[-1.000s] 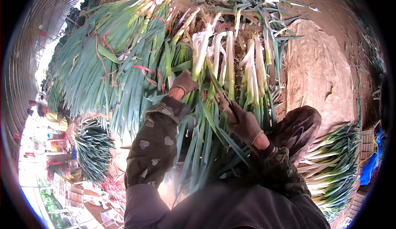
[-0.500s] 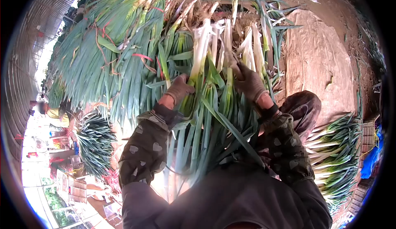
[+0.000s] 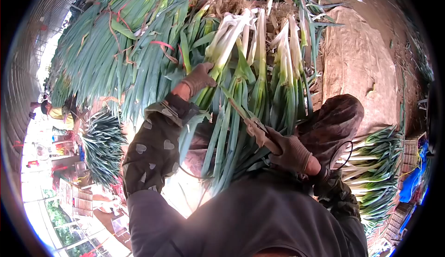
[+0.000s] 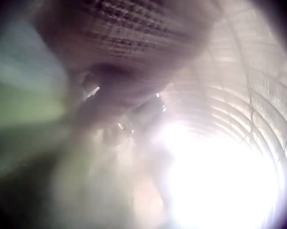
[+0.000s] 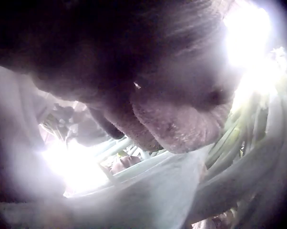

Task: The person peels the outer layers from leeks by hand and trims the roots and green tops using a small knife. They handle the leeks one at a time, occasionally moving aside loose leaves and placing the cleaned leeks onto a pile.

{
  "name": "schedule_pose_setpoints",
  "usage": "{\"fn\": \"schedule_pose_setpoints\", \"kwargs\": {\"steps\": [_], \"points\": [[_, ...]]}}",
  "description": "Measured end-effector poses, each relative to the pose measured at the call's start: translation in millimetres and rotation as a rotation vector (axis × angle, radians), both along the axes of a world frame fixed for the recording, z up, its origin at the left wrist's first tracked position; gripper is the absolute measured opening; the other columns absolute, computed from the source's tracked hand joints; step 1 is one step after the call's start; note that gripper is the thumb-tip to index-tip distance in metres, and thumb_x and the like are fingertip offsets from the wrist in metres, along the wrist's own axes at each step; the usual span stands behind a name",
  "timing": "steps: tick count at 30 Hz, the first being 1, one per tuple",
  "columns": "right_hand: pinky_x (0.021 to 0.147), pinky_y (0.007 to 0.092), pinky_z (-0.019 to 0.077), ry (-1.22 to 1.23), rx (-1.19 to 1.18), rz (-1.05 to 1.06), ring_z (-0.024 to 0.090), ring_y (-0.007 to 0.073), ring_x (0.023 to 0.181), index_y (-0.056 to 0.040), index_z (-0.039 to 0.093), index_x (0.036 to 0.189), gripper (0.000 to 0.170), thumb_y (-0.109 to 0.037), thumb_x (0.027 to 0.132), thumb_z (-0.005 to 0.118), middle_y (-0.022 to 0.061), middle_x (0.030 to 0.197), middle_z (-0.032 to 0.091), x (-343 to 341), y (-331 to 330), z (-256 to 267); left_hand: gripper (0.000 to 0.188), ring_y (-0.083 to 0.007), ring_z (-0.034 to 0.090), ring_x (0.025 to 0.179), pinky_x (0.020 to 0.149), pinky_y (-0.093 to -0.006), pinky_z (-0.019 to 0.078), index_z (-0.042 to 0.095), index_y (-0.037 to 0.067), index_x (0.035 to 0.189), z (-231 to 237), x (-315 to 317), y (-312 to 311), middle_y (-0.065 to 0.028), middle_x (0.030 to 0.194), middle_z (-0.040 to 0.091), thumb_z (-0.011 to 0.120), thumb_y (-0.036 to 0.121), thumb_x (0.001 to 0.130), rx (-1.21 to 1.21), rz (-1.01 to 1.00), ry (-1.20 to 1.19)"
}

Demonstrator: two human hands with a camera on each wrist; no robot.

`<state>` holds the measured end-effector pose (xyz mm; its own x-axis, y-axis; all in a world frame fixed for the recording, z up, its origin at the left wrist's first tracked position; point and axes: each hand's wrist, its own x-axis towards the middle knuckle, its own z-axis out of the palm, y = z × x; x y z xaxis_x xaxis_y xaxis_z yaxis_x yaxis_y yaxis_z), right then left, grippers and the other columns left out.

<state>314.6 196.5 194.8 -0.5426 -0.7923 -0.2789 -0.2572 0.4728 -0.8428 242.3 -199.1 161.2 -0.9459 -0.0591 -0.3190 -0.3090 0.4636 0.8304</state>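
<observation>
In the head view my gloved left hand grips leeks where their white shafts turn green. Its glove fills the top of the blurred left wrist view. Lower right, my gloved right hand grips the near end of a long, narrow tan strip. That strip slants up and left, with a thin greenish far end among the leek leaves; I cannot tell what it is. Below the curled, gloved fingers in the right wrist view lie broad green leaves. More leeks lie just right of the gripped ones.
A large heap of leeks with red ties spreads to the left. At the right lie a tan sheet and another pile of leeks, beside plastic crates. My knee is close to the right hand. Another person is far left.
My right hand rose to the white shafts half a second ago, then came down toward my body with the tan strip. My left hand shifted slightly left and up, still at the leeks.
</observation>
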Motion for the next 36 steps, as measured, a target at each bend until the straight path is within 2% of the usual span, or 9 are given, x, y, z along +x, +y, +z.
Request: {"fn": "schedule_pose_setpoints", "kwargs": {"steps": [4,7,12,16,19,20,29,33,36], "points": [[0.071,0.0370,0.0524,-0.048,0.080,0.032,0.067,0.0350,0.074,-0.0018,0.040,0.147,0.080,-0.012,0.073,0.069,0.0247,0.082,0.061,2,-5,13,0.061,-0.0221,0.068,0.091,0.083,-0.0311,0.0529,0.067,-0.002,0.119,12,-3,-13,-0.0145,0.100,0.073,0.080,0.006,0.060,-0.375,-0.009,0.080],[0.072,0.0446,0.0529,0.107,-0.175,-0.311,0.068,0.0444,0.083,-0.0030,0.044,0.144,0.073,-0.016,0.077,0.069,0.0292,0.084,0.064,-11,-5,-19,0.060,-0.0226,0.069,0.093,0.083,-0.0314,0.0537,0.067,-0.002,0.118,48,-6,-29,-0.0145,0.103,0.073,0.079,0.003,0.060,-0.575,0.034,0.113],[0.078,0.0418,0.0546,0.115,-0.201,-0.523,0.067,0.0430,0.096,-0.0020,0.044,0.143,0.073,-0.015,0.076,0.068,0.0299,0.099,0.066,-44,-5,-22,0.059,-0.0212,0.069,0.091,0.082,-0.0302,0.0539,0.066,-0.004,0.117,69,-15,-65,-0.0135,0.104,0.073,0.076,0.000,0.060,-0.244,0.133,0.066],[0.089,0.0328,0.0522,0.118,-0.083,-0.433,0.067,0.0203,0.101,0.0007,0.044,0.144,0.074,-0.010,0.075,0.071,0.0227,0.110,0.068,-50,4,-33,0.064,-0.0197,0.067,0.092,0.083,-0.0298,0.0541,0.062,-0.007,0.122,46,3,-34,-0.0119,0.109,0.071,0.073,-0.005,0.060,-0.162,0.098,0.057],[0.090,0.0331,0.0520,0.095,-0.182,-0.519,0.067,0.0205,0.102,0.0013,0.044,0.144,0.074,-0.009,0.076,0.071,0.0231,0.110,0.068,-43,8,-29,0.065,-0.0197,0.066,0.096,0.084,-0.0303,0.0548,0.059,-0.009,0.125,14,18,5,-0.0114,0.114,0.068,0.072,-0.009,0.062,0.036,0.122,0.001],[0.086,0.0399,0.0534,0.081,-0.199,-0.508,0.065,0.0423,0.105,-0.0019,0.043,0.144,0.074,-0.010,0.075,0.069,0.0306,0.105,0.065,-42,9,-28,0.063,-0.0198,0.066,0.096,0.083,-0.0307,0.0550,0.059,-0.010,0.125,3,21,17,-0.0118,0.113,0.068,0.072,-0.009,0.064,0.112,0.149,-0.030],[0.078,0.0426,0.0543,0.180,-0.114,-0.332,0.066,0.0438,0.098,-0.0073,0.043,0.145,0.072,-0.008,0.077,0.066,0.0286,0.100,0.066,-43,18,-28,0.056,-0.0168,0.066,0.086,0.074,-0.0302,0.0544,0.059,-0.008,0.120,-64,-15,53,-0.0095,0.104,0.069,0.072,-0.009,0.065,0.379,0.121,-0.009],[0.074,0.0425,0.0537,0.217,-0.101,-0.406,0.065,0.0445,0.093,-0.0085,0.049,0.140,0.060,-0.012,0.082,0.064,0.0276,0.095,0.066,-59,6,-36,0.058,-0.0201,0.066,0.083,0.073,-0.0316,0.0548,0.060,-0.006,0.119,-58,-33,71,-0.0110,0.102,0.069,0.075,-0.005,0.063,-0.043,0.169,-0.041],[0.078,0.0353,0.0527,0.009,-0.113,-0.233,0.067,0.0276,0.083,-0.0030,0.048,0.142,0.066,-0.013,0.080,0.067,0.0216,0.094,0.067,-55,15,-8,0.061,-0.0201,0.066,0.084,0.073,-0.0317,0.0544,0.059,-0.006,0.121,-80,-46,33,-0.0120,0.102,0.069,0.076,-0.002,0.062,-0.192,0.052,-0.023]]}}
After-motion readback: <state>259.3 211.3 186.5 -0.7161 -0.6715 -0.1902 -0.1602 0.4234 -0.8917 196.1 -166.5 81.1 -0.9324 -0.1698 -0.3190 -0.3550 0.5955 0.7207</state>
